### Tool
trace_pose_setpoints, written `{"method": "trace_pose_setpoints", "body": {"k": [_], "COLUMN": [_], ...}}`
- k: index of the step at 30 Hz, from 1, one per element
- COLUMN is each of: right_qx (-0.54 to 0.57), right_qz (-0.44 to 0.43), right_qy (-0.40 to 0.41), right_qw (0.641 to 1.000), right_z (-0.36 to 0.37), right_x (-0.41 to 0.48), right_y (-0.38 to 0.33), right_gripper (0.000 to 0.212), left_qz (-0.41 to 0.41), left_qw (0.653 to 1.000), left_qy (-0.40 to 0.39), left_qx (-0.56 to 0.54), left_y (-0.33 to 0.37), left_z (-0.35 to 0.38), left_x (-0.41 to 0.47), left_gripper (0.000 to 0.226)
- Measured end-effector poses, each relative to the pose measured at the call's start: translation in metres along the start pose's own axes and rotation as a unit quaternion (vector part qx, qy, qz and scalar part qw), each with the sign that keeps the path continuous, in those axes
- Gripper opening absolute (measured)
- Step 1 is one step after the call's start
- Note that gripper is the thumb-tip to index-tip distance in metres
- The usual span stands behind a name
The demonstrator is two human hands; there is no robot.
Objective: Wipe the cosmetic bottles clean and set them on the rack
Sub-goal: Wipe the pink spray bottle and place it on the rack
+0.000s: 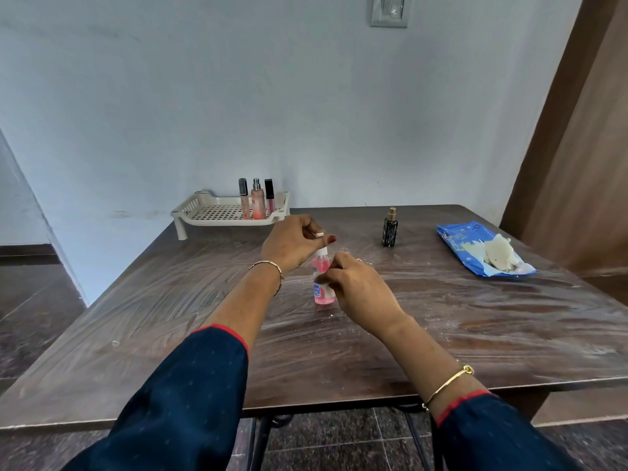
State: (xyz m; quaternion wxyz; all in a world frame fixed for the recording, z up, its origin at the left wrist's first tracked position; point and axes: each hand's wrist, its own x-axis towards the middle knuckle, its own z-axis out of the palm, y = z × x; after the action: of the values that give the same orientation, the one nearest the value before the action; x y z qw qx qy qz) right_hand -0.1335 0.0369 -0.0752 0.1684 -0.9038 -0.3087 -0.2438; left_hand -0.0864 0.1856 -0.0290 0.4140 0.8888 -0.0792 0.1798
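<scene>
A dark wood-grain bench [475, 334] fills the middle of the view, its top streaked with pale smears and dotted with white crumbs. It stands against a plain bluish-white wall [306, 113] with a switch plate [389, 10] high up. A brown wooden door [577, 147] is at the right, and a dark stone floor [34, 300] shows at the left and under the bench.

A pink spray bottle [322, 264] stands upright near the middle of the bench. The left hand [292, 246] pinches its white top. The right hand [360, 290] curls around its body.

A cream slotted rack [217, 212] sits at the far left edge by the wall, with three slim cosmetic bottles [257, 202] upright in a row on its right side. A small black bottle [390, 229] stands alone further right. Near the right edge lies a blue wipe packet [458, 239] with crumpled white wipes [499, 254] on it.
</scene>
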Motion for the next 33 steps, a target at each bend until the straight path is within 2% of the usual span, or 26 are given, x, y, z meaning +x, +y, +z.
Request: {"method": "trace_pose_setpoints", "body": {"k": [4, 8, 15, 18, 27, 30, 33], "right_qx": [0.022, 0.045, 0.046, 0.045, 0.021, 0.005, -0.015], "right_qz": [0.002, 0.017, 0.028, 0.027, 0.034, 0.031, 0.023], "right_qy": [-0.03, -0.046, -0.091, -0.059, 0.101, 0.098, 0.052], "right_qw": [0.999, 0.998, 0.994, 0.997, 0.994, 0.995, 0.998], "right_z": [-0.001, -0.002, -0.003, -0.003, -0.01, -0.007, 0.0], "right_x": [-0.007, -0.012, -0.015, -0.015, 0.007, 0.005, -0.005], "right_y": [-0.002, -0.002, 0.003, 0.006, 0.001, 0.003, 0.009], "right_gripper": [0.026, 0.021, 0.024, 0.024, 0.019, 0.02, 0.028], "left_qz": [0.002, -0.003, -0.015, -0.009, -0.005, -0.005, -0.009], "left_qw": [1.0, 0.997, 0.994, 0.995, 0.998, 0.998, 0.999], "left_qy": [-0.014, -0.075, -0.074, -0.061, -0.048, -0.049, -0.041], "left_qx": [-0.005, -0.026, -0.075, -0.075, -0.047, -0.038, -0.03], "left_y": [-0.004, -0.01, -0.008, -0.005, 0.003, 0.006, 0.009], "left_z": [-0.008, -0.02, -0.017, -0.01, -0.001, 0.001, 0.006], "left_x": [0.001, 0.004, 0.002, 0.003, 0.003, 0.004, 0.006], "left_gripper": [0.02, 0.007, 0.015, 0.015, 0.014, 0.015, 0.019]}}
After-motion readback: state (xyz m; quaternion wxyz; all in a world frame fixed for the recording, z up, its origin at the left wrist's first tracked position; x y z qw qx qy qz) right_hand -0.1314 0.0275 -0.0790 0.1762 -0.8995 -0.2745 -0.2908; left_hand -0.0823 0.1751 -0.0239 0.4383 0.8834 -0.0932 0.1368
